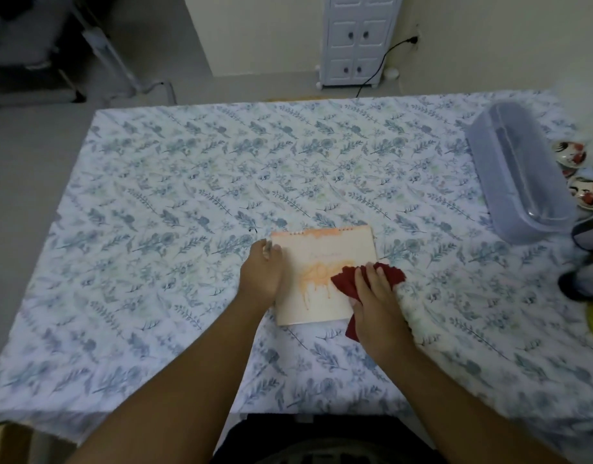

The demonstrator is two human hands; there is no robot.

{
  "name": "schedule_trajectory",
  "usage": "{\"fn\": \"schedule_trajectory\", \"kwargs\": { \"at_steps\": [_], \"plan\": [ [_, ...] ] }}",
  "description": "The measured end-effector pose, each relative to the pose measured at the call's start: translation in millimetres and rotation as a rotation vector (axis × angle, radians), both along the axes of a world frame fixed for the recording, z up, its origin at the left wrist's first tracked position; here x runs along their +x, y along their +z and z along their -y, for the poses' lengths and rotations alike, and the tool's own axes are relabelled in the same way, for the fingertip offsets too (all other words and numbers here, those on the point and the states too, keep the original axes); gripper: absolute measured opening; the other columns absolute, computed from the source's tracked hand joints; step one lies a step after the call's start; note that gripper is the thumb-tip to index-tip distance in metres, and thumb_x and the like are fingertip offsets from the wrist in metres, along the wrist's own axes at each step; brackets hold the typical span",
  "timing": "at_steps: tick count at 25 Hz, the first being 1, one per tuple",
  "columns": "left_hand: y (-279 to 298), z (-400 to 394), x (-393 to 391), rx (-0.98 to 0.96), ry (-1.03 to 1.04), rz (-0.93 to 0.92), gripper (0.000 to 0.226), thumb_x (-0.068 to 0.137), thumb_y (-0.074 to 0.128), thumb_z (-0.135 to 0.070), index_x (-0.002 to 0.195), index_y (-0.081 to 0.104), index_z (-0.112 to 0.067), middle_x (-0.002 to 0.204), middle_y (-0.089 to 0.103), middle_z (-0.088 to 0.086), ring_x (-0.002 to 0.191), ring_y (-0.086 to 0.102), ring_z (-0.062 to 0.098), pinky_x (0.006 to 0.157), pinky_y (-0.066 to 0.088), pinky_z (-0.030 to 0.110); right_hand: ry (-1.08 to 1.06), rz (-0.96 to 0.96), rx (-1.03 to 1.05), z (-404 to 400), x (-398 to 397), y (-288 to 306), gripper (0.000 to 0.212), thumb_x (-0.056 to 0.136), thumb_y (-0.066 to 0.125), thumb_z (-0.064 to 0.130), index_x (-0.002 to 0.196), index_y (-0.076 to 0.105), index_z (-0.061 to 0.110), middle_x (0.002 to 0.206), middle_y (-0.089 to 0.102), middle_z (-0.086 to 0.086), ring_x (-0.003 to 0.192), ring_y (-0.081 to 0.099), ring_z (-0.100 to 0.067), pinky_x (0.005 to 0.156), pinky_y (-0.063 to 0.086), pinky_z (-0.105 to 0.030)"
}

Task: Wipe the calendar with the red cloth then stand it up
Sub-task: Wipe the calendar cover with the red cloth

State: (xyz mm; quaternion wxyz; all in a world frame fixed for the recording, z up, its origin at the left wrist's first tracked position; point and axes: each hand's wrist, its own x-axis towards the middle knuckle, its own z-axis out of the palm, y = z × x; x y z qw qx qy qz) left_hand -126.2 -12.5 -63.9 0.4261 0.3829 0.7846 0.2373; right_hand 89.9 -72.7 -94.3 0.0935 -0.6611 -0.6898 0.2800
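The calendar (322, 259) lies flat on the table, cream with an orange design and a spiral binding along its far edge. My left hand (260, 272) presses on its left edge, holding it down. My right hand (377, 296) is closed on the red cloth (347, 279), which rests on the calendar's right side and hangs past its near right corner.
The table wears a blue floral tablecloth (188, 195). A clear plastic lidded container (519, 175) sits at the far right. Beyond it, small painted dishes (586, 195) and dark objects (583, 283) crowd the right edge. A white cabinet (355, 38) stands by the far wall.
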Motion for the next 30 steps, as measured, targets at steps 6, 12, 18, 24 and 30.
{"fn": "schedule_trajectory", "kwargs": {
  "at_steps": [6, 12, 18, 24, 30],
  "plan": [
    [-15, 34, -7, 0.279, -0.387, -0.496, 0.053, 0.104, 0.039, -0.027, 0.155, 0.036, -0.013, 0.164, 0.033, 0.008, 0.148, 0.033, 0.022, 0.118, 0.031, 0.047, 0.081, 0.312, 0.065, 14, 3, 1, 0.068, 0.103, 0.036, 0.047, 0.158, 0.005, 0.021, 0.17, -0.004, -0.002, 0.155, -0.014, -0.023, 0.117, -0.019, -0.053],
    [-55, 40, -21, 0.297, -0.698, -0.603, 0.06, 0.107, 0.023, -0.037, 0.162, 0.011, -0.016, 0.17, 0.009, 0.001, 0.156, 0.004, 0.015, 0.125, 0.004, 0.038, 0.201, 0.177, -0.019, 14, 3, -4, 0.069, 0.104, 0.024, 0.054, 0.162, 0.004, 0.021, 0.169, -0.004, 0.006, 0.152, -0.017, -0.008, 0.123, -0.012, -0.035],
    [-70, 41, -21, 0.34, -0.628, -0.643, 0.062, 0.106, 0.023, -0.037, 0.162, 0.011, -0.017, 0.17, 0.013, 0.002, 0.156, 0.007, 0.015, 0.126, 0.005, 0.039, 0.062, 0.188, -0.001, -35, -26, -12, 0.066, 0.104, 0.011, 0.054, 0.162, 0.005, 0.022, 0.17, 0.0, 0.003, 0.155, -0.009, -0.012, 0.125, -0.007, -0.039],
    [-65, 40, -20, 0.311, -0.645, -0.611, 0.063, 0.104, 0.024, -0.034, 0.163, 0.01, -0.016, 0.171, 0.009, 0.002, 0.157, 0.002, 0.015, 0.126, 0.005, 0.042, 0.099, 0.255, -0.056, 20, -27, -13, 0.073, 0.1, 0.004, 0.062, 0.161, -0.002, 0.024, 0.169, -0.009, 0.004, 0.153, -0.017, -0.013, 0.123, -0.014, -0.038],
    [-67, 40, -20, 0.317, -0.652, -0.6, 0.064, 0.104, 0.025, -0.034, 0.162, 0.009, -0.016, 0.171, 0.008, 0.003, 0.157, 0.0, 0.015, 0.127, 0.006, 0.044, 0.053, 0.095, -0.013, -34, -38, -10, 0.061, 0.103, 0.018, 0.038, 0.161, 0.015, 0.021, 0.169, 0.007, 0.006, 0.154, -0.005, -0.011, 0.125, -0.005, -0.038]
  ]
}}
